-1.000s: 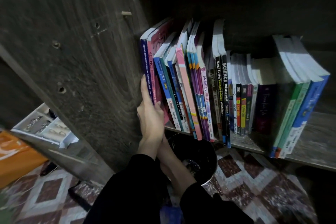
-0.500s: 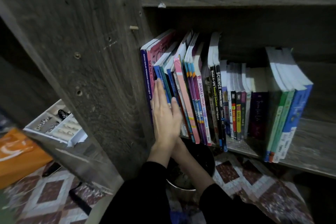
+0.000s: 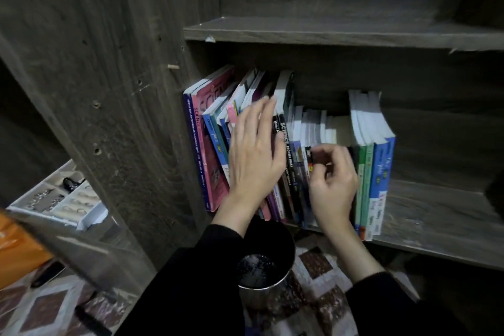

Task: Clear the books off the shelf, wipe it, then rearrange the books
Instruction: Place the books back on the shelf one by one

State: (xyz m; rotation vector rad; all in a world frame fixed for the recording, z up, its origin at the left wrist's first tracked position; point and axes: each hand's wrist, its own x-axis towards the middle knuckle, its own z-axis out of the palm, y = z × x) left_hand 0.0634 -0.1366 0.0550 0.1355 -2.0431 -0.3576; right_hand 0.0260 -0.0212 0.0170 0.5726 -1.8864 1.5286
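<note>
pink book (image 3: 210, 128): "SCIENCE" | black spine (image 3: 287, 150): "SCIENCE PROCESS SKILLS" (others blurred)

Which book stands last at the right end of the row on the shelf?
The bright blue book, just right of two green ones; the right hand pinches smaller books left of those.

We see a row of books (image 3: 218, 142) standing spine-out on the dark wooden shelf (image 3: 436, 210), starting at its left wall and ending well short of its right end. A pink Science book (image 3: 211, 106) leans at the left wall. Black spines (image 3: 285, 133) stand mid-row, short books (image 3: 313, 125) come next, and tall green and blue books (image 3: 381, 172) close the row at the front edge.
</note>
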